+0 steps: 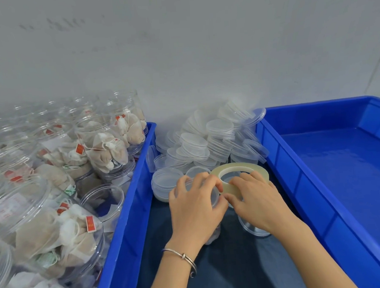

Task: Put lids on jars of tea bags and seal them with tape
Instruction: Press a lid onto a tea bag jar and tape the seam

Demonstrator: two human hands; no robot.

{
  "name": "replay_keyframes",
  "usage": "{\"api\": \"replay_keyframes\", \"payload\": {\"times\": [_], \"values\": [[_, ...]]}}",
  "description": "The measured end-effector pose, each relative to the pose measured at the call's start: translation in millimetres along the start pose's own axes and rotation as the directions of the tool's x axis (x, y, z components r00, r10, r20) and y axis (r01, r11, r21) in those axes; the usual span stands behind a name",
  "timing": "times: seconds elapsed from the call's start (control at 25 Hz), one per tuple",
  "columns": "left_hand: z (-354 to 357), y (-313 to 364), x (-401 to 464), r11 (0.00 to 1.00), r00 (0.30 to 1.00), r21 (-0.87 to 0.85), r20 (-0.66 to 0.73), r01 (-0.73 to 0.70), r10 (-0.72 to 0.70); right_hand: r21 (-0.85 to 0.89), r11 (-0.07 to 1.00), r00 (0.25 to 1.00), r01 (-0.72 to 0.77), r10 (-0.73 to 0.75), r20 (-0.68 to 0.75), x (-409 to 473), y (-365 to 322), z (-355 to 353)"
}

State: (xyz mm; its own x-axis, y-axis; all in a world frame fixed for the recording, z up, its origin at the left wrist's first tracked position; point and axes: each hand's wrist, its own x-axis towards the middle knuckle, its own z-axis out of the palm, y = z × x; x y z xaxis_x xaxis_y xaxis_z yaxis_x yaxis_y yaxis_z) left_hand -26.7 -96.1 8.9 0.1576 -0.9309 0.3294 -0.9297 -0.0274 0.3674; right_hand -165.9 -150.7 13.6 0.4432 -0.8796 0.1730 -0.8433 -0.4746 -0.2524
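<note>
Clear glossy plastic jars at left hold matt, paper-like tea bags with red paper tags. Smooth, shiny blue plastic trays sit left and right. Translucent plastic lids pile at centre. A glossy yellowish tape roll sits below them. A thin metal bangle circles the lower wrist.

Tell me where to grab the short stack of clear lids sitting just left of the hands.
Grip the lid stack across its round rim from above, fingers on opposite sides. It lies flat, top exposed; the left hand sits right of it and the blue bin wall left, so side access is tight.
</note>
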Motion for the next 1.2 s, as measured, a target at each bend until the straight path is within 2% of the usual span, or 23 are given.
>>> {"api": "replay_keyframes", "payload": {"times": [0.24, 0.36, 0.44, 0.48, 0.56, 0.64, 0.68, 0.76, 0.88, 1.04, 1.2], "values": [[2, 5, 4, 0.994, 0.995, -0.084, -0.074, 0.064, -0.07, -0.079, 0.987, 0.985, -0.14, 0.131, -0.112, -23, -11, 2], [2, 8, 1, 0.993, 0.996, -0.105, -0.069, 0.048, -0.055, -0.074, 0.976, 0.976, -0.206, 0.199, -0.088, -37, -22, -1], [2, 7, 1, 0.995, 0.996, -0.092, -0.075, 0.044, -0.051, -0.021, 0.979, 0.975, -0.204, 0.201, -0.097, -49, -27, -6], [0, 3, 5, 0.995, 0.994, -0.06, -0.08, 0.076, -0.081, 0.065, 0.979, 0.972, -0.192, 0.199, -0.126, -59, -26, -8], [-11, -14, 24, 0.971, 0.968, -0.024, -0.076, 0.238, -0.239, 0.269, 0.958, 0.941, -0.099, 0.179, -0.289, -82, -18, -12], [-16, -25, 36, 0.955, 0.952, -0.038, -0.082, 0.293, -0.296, 0.218, 0.975, 0.895, -0.036, 0.129, -0.427, -98, -10, -16], [-15, -25, 34, 0.962, 0.956, -0.036, -0.112, 0.269, -0.271, 0.185, 0.982, 0.899, -0.028, 0.105, -0.425, -99, -8, -14], [-8, -19, 32, 0.976, 0.958, -0.051, -0.185, 0.213, -0.219, 0.134, 0.991, 0.948, -0.005, 0.047, -0.314, -86, -13, -3], [-6, -18, 30, 0.97, 0.948, -0.063, -0.206, 0.233, -0.241, 0.027, 1.0, 0.996, 0.001, 0.001, -0.088, -54, -20, 22], [-12, -40, 30, 0.953, 0.96, 0.116, -0.023, 0.279, -0.278, -0.027, 0.995, 0.992, 0.099, -0.096, 0.08, -29, -21, 47], [-21, -30, 24, 0.955, 0.96, 0.102, 0.002, 0.279, -0.28, -0.093, 0.987, 0.964, 0.133, -0.107, 0.242, -25, -20, 51]]}}
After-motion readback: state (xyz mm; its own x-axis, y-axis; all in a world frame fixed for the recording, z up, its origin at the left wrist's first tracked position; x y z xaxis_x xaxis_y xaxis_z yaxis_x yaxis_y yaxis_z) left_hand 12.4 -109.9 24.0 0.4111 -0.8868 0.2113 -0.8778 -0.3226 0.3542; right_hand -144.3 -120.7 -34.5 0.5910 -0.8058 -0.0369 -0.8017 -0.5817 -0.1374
